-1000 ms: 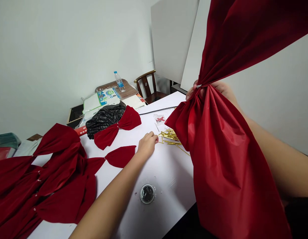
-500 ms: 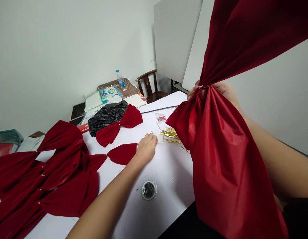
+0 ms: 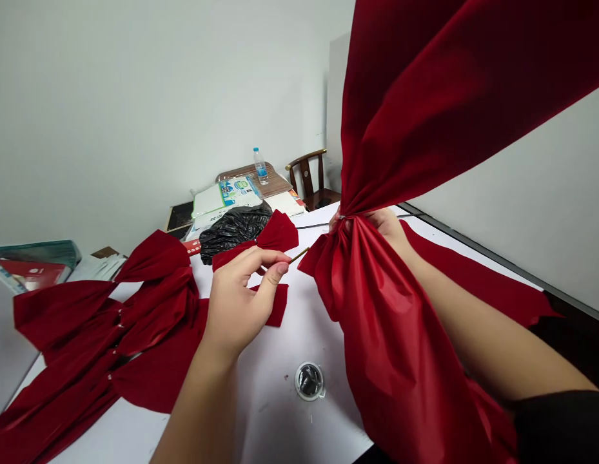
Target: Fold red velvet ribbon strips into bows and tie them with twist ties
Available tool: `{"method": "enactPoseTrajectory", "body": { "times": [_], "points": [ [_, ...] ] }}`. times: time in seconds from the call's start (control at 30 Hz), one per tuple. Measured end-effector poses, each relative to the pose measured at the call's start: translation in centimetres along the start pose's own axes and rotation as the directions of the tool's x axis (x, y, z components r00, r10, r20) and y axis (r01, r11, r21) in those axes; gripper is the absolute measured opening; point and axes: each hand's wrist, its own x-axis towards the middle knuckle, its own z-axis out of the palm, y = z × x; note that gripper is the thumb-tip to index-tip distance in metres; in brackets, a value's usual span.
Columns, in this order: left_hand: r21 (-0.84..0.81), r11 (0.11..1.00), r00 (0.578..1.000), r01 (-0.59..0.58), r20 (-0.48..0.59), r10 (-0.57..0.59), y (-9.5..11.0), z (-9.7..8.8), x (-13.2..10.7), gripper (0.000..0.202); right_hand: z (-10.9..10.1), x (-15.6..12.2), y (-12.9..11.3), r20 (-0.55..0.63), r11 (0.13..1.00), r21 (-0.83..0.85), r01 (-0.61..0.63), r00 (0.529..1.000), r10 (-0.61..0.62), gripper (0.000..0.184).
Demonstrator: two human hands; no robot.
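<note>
My right hand (image 3: 376,225) is closed round the gathered middle of a large shiny red fabric bow (image 3: 400,335), held upright above the white table (image 3: 280,386); one fan of cloth rises over the hand, the other hangs down past the table edge. My left hand (image 3: 244,290) is raised above the table with thumb and fingers pinched on a thin gold twist tie (image 3: 298,256), whose tip points toward the bow's pinched middle. A small silver clip shows at the gather.
Several finished red velvet bows (image 3: 110,322) lie piled at the left of the table, one smaller bow (image 3: 274,235) near a black plastic bag (image 3: 231,229). A round cable hole (image 3: 309,380) sits near the front. Behind are papers, a water bottle (image 3: 259,164), a wooden chair (image 3: 311,174).
My left hand has lifted off the table with a gold tie pinched in it and moved toward the bow. My right hand and the bow have come lower and nearer the middle.
</note>
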Motion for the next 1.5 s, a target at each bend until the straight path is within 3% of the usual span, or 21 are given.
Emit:
{"method": "enactPoseTrajectory", "body": {
  "times": [0.1, 0.27, 0.43, 0.63, 0.9, 1.17, 1.5],
  "points": [
    [0.063, 0.995, 0.993, -0.075, -0.084, 0.080, 0.8, -1.4, -0.3, 0.008, 2.4, 0.4, 1.8, 0.020, 0.996, 0.074, -0.048, 0.999, 0.046, 0.030],
    [0.138, 0.977, 0.980, -0.165, -0.086, 0.177, 0.3, -3.1, -0.6, 0.008, 5.1, 1.1, 4.3, 0.039, 0.993, 0.087, -0.085, 0.996, 0.082, 0.032],
    [0.187, 0.969, 0.977, -0.159, -0.111, 0.182, -0.3, -4.2, -0.3, 0.013, 7.2, 1.1, 5.9, 0.090, 0.997, -0.005, -0.078, 0.993, 0.078, 0.022],
    [0.320, 0.940, 0.972, -0.120, -0.153, 0.177, -1.2, -4.4, -0.3, 0.012, 9.2, 0.8, 7.7, 0.039, 0.997, -0.080, -0.009, 0.999, 0.012, 0.038],
    [0.396, 0.908, 0.969, -0.138, -0.135, 0.206, -1.5, -3.9, -0.3, 0.011, 9.5, 0.5, 8.2, 0.083, 0.996, -0.005, 0.092, 0.992, -0.091, 0.019],
    [0.386, 0.913, 0.979, -0.131, -0.097, 0.182, -1.8, -3.6, -0.1, 0.011, 8.8, 0.7, 8.0, 0.130, 0.987, -0.123, 0.099, 0.988, -0.083, 0.031],
    [0.394, 0.900, 0.959, -0.185, -0.129, 0.253, -2.5, -2.7, 0.0, 0.009, 8.2, 1.1, 8.4, 0.195, 0.986, -0.070, 0.153, 0.971, -0.136, 0.020]
  ]
}}
